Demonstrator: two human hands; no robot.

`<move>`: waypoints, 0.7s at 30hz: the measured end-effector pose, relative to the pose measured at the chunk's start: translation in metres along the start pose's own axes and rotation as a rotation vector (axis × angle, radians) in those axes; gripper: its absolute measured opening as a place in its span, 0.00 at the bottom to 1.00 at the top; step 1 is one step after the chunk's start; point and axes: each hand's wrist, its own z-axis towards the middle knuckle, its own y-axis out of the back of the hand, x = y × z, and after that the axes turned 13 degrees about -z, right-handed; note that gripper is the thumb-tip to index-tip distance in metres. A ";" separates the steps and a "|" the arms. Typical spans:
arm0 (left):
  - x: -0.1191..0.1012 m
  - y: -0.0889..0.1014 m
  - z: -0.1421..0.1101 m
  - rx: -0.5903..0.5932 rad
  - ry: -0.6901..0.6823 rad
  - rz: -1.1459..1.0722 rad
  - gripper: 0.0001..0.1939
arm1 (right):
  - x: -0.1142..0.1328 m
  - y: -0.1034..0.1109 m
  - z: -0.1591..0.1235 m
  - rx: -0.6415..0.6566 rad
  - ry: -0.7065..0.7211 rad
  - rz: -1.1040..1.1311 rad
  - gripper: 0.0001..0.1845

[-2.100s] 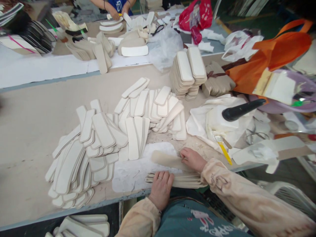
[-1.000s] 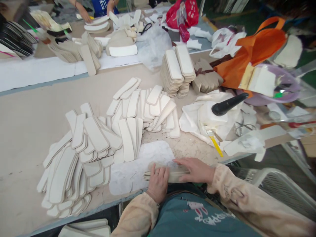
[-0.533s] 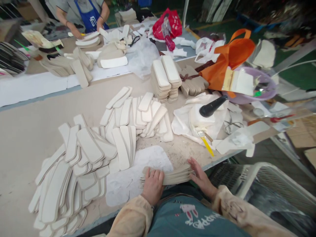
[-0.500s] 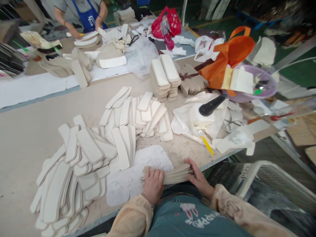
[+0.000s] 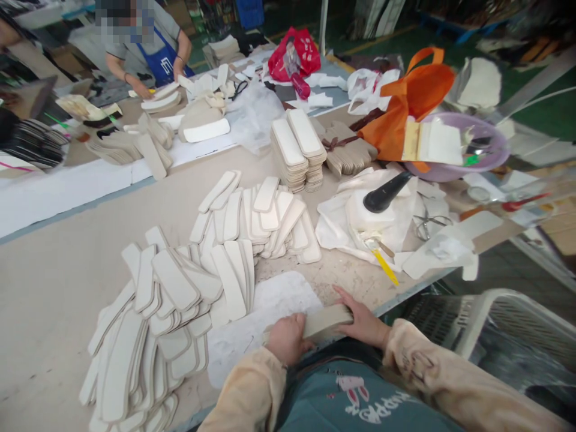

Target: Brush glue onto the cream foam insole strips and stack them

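Note:
Both my hands grip one stack of beige oblong pieces (image 5: 324, 320) at the near table edge. My left hand (image 5: 284, 339) is closed round its left end, and my right hand (image 5: 362, 321) clasps the right end. The stack is squared up and tilted on its long edge. It rests beside a white glue-stained sheet (image 5: 265, 312). Just beyond lies a wide spread of cream oblong pieces (image 5: 198, 276), overlapping like fanned cards.
A neat pile of pieces (image 5: 297, 150) stands mid-table. To the right lie a white cloth with a black-handled tool (image 5: 387, 191), a yellow-handled brush (image 5: 383, 259), scissors (image 5: 427, 223), an orange bag (image 5: 409, 102) and a purple basin (image 5: 454, 153). Another person (image 5: 144, 48) works at the far table. A white plastic chair (image 5: 486, 324) stands at right.
My hands have gathered the loosely fanned stack into a tight block and tipped it up on edge. My right hand slid from on top of it to its right end. The view tilted upward.

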 end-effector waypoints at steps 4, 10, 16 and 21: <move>0.014 0.027 0.021 0.141 0.016 -0.174 0.31 | 0.006 0.015 0.019 0.018 -0.084 0.159 0.52; 0.034 0.042 0.041 0.031 0.089 -0.163 0.28 | -0.007 0.016 0.059 -0.053 -0.201 0.100 0.36; 0.036 0.020 0.007 -0.176 0.033 -0.031 0.43 | -0.009 0.003 0.066 -0.126 -0.253 0.054 0.32; 0.055 -0.012 -0.001 -0.341 -0.091 0.159 0.46 | 0.006 -0.007 0.060 -0.247 -0.314 0.003 0.29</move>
